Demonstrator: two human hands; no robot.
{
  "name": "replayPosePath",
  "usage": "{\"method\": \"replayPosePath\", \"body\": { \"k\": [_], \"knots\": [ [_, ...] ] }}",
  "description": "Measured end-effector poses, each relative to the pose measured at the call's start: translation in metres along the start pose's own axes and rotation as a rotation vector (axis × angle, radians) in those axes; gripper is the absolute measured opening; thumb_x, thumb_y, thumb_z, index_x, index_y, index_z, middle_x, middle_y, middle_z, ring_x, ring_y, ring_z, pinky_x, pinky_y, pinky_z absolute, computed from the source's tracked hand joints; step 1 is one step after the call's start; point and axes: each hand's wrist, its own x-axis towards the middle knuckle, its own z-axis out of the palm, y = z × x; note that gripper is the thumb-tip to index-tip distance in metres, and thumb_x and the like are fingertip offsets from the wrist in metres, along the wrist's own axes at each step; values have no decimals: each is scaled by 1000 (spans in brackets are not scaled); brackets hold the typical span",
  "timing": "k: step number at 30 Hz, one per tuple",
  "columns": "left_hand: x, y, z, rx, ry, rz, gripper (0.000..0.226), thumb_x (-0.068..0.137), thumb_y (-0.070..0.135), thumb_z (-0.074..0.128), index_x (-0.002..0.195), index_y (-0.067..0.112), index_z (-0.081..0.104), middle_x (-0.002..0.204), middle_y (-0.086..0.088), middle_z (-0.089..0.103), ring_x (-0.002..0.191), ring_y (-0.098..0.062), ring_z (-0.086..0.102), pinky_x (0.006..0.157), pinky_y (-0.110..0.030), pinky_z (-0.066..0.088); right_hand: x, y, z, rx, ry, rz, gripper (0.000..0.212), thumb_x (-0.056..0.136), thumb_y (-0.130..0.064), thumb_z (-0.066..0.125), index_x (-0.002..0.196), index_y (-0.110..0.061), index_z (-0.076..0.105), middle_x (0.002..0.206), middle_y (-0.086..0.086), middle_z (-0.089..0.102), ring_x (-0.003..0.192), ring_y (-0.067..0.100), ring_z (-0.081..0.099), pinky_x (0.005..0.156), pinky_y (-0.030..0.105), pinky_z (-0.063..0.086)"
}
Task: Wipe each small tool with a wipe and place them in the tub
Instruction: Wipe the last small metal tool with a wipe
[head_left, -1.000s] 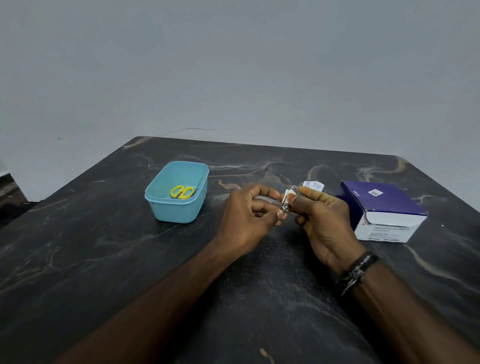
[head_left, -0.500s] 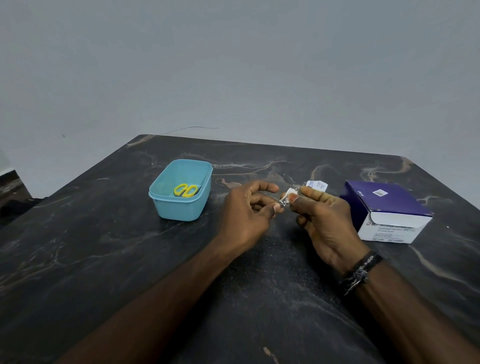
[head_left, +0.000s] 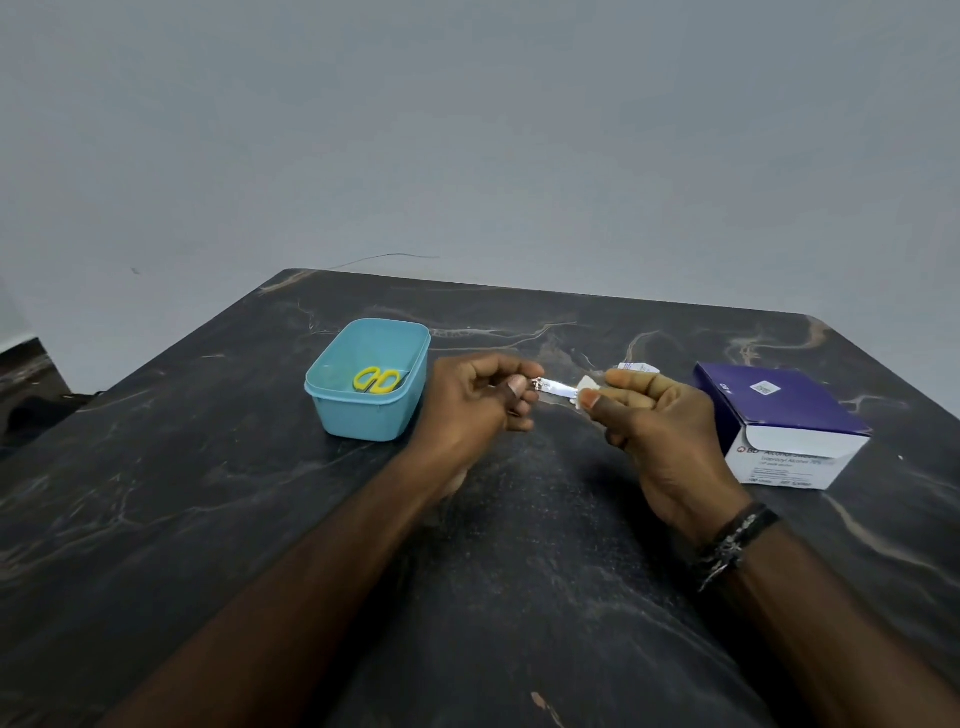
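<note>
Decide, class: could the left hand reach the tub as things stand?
Probably yes. The left hand, pinching the clipper, sits just right of the tub with nothing between, and the tub's top is open.

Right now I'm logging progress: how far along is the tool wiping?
Done: the yellow-handled scissors already lie in the blue tub. In hand: the left hand pinches a small metal tool while the right hand pinches a wipe around its end. Left: putting that tool in the tub. No other loose tools show.

Place type unclear: plain grey wall (head_left: 467, 130), dark marble-look table (head_left: 156, 519), w/ box of alcohol swabs (head_left: 779, 415); maybe clinic/home.
</note>
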Motion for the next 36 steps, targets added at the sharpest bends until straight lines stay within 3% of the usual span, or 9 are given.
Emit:
{"method": "replayPosePath", "body": {
  "k": [2, 5, 10, 12, 17, 21, 24, 29, 36],
  "knots": [
    [0, 4, -1, -120, -2, -67, 17, 92, -1, 58, 95, 9, 71, 79, -10, 66, 69, -16, 65, 71, -37, 61, -3, -1, 3, -67, 5, -68, 34, 74, 3, 78, 105, -1, 62, 82, 11, 74, 60, 7, 67, 54, 16, 48],
    [0, 9, -1, -303, 29, -160, 24, 88, -1, 64, 111, 5, 64, 77, -10, 67, 71, -21, 69, 74, -41, 61, -7, 2, 6, -198, 35, -178, 29, 74, -5, 81, 97, -11, 64, 80, 5, 76, 75, 15, 73, 70, 28, 56],
    [3, 13, -2, -630, 116, -360, 52, 66, -3, 74, 115, -1, 56, 73, -12, 71, 65, -21, 69, 69, -40, 61, -15, 1, 11, -346, 49, -307, 25, 75, -14, 82, 90, -18, 63, 77, -4, 76, 77, 12, 73, 69, 28, 58],
    [4, 14, -3, -679, 121, -390, 51, 68, -5, 74, 115, -1, 55, 75, -13, 70, 65, -21, 69, 68, -38, 61, -17, -1, 12, -378, 17, -312, 24, 76, -13, 81, 91, -18, 63, 77, -4, 76, 77, 13, 73, 70, 28, 59],
    [4, 17, -5, -613, 122, -373, 36, 75, -6, 73, 109, -2, 61, 78, -15, 70, 64, -20, 68, 66, -34, 61, -20, -4, 14, -399, -98, -219, 25, 77, -11, 81, 94, -13, 63, 75, -7, 76, 74, 10, 73, 70, 27, 58],
    [2, 16, -5, -454, 83, -327, 24, 74, -3, 75, 97, 0, 68, 82, -15, 71, 69, -20, 67, 67, -31, 60, -21, -4, 13, -302, -191, -103, 28, 75, -3, 79, 96, -8, 63, 79, 4, 77, 78, 15, 75, 73, 25, 58],
    [-1, 18, -3, -341, 24, -301, 22, 73, -1, 77, 94, 4, 71, 92, -18, 73, 73, -19, 68, 69, -29, 59, -20, -4, 14, -206, -215, -34, 31, 72, 1, 80, 98, -3, 62, 82, 11, 77, 80, 21, 75, 70, 25, 58],
    [-6, 19, 0, -179, -14, -299, 21, 73, 9, 81, 92, 14, 75, 96, -10, 76, 82, -16, 67, 69, -28, 50, -19, -9, 12, -100, -169, -22, 33, 72, 0, 79, 100, -3, 63, 86, 14, 76, 74, 18, 74, 54, 14, 49],
    [-5, 20, 1, -212, 72, -286, 29, 72, 9, 81, 100, 12, 73, 93, -7, 76, 79, -13, 66, 69, -29, 47, -20, -6, 14, -154, -244, 0, 31, 76, 0, 77, 102, -4, 61, 86, 15, 76, 82, 22, 75, 63, 18, 54]
  ]
}}
